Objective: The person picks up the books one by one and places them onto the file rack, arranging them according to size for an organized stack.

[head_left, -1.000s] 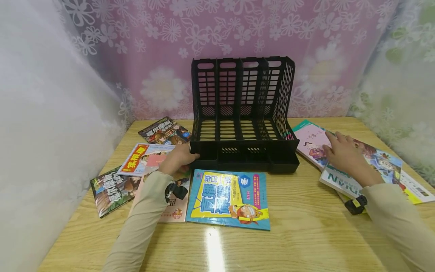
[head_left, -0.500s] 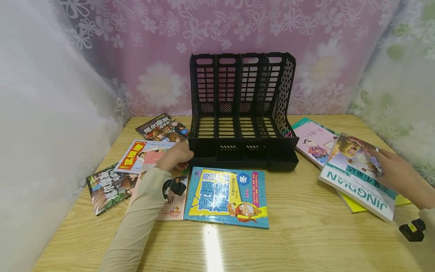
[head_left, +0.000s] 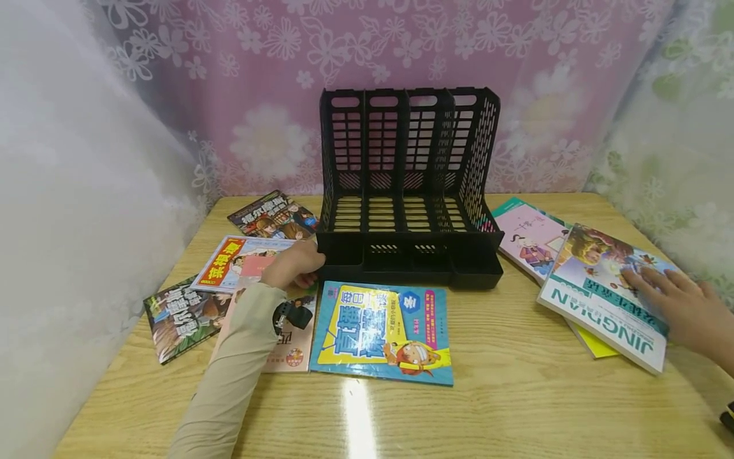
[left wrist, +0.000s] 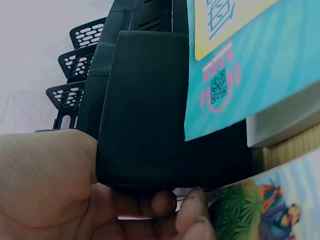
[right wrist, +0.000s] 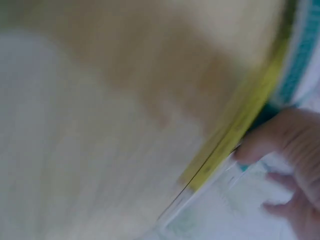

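Note:
My left hand holds the front left corner of a black desktop file rack. In the left wrist view its fingers curl about the corner of the rack's front bin. Over at the right, my right hand lies with extended fingers on a thick paperback with a white and teal cover, atop other books. The right wrist view is blurred; there the right thumb is at the edge of the book stack, beside a yellow book edge.
A blue book lies before the rack. Several books overlap at the left, among them a peach one, a red-and-blue one and two dark-covered comics. A pink book lies right of the rack. A flowered curtain hangs behind.
My right hand went from the pink book rightward onto the thick paperback, which now lies turned with its cover in sight. The left hand stays at the rack corner.

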`<state>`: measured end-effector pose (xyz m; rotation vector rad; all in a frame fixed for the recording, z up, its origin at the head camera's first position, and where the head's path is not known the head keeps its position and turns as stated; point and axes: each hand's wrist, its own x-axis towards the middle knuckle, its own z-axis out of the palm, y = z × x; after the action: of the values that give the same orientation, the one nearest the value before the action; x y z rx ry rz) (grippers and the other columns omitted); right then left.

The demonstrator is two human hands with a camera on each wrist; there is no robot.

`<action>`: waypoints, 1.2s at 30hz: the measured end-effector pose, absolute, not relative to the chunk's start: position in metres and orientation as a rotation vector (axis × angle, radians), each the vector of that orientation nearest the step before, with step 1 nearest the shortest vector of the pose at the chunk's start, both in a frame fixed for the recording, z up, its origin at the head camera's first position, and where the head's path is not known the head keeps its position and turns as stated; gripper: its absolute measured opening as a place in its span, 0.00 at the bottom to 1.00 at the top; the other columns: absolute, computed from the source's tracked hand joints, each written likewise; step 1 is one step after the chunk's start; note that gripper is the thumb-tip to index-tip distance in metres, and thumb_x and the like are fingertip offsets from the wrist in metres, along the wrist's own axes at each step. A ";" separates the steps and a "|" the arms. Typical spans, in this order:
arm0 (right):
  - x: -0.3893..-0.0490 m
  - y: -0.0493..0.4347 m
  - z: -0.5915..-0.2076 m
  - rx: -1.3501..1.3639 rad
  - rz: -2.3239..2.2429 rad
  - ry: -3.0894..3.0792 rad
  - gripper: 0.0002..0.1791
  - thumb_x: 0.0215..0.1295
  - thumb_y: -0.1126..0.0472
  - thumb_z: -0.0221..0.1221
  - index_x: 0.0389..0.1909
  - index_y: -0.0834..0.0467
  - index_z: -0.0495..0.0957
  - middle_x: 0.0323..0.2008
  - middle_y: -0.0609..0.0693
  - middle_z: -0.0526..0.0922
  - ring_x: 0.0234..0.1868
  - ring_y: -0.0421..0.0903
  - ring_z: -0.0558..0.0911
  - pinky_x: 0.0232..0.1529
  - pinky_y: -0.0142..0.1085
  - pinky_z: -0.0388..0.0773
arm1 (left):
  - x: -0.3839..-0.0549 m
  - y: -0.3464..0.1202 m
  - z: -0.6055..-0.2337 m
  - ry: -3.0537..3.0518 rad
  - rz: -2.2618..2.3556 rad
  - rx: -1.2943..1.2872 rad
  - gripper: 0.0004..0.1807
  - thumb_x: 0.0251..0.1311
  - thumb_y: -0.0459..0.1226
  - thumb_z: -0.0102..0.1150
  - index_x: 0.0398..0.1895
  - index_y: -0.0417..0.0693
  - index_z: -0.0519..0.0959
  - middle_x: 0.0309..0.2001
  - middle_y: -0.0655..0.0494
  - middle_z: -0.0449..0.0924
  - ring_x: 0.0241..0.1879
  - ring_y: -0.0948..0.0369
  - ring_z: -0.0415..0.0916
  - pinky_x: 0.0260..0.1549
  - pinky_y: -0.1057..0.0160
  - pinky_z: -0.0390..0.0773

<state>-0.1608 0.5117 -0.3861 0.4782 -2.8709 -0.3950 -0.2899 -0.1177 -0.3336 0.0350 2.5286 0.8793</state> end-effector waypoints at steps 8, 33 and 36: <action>-0.154 0.517 -0.386 0.786 -0.447 -2.607 0.73 0.28 0.78 0.73 0.77 0.51 0.41 0.63 0.71 0.63 0.74 0.62 0.41 0.67 0.63 0.42 | -0.293 -0.113 -0.333 2.555 0.818 0.026 0.19 0.70 0.38 0.40 0.54 0.31 0.68 0.27 0.46 0.76 0.17 0.59 0.75 0.19 0.62 0.79; -0.161 0.519 -0.391 0.903 -0.356 -2.419 0.40 0.73 0.38 0.15 0.76 0.56 0.49 0.48 0.73 0.75 0.51 0.74 0.72 0.54 0.63 0.66 | -0.291 -0.119 -0.339 2.532 0.857 0.040 0.27 0.72 0.41 0.38 0.67 0.32 0.59 0.28 0.45 0.79 0.17 0.60 0.75 0.20 0.64 0.79; -0.164 0.511 -0.387 0.896 -0.372 -2.392 0.40 0.72 0.36 0.15 0.76 0.56 0.48 0.40 0.72 0.77 0.39 0.71 0.77 0.42 0.61 0.71 | -0.291 -0.119 -0.340 2.537 0.864 0.037 0.26 0.72 0.41 0.39 0.64 0.31 0.61 0.27 0.45 0.79 0.16 0.60 0.75 0.20 0.63 0.79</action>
<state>-0.1643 0.5106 -0.3873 0.8957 -2.3918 -0.3719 -0.2910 -0.1195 -0.3399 0.0367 2.5371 0.8636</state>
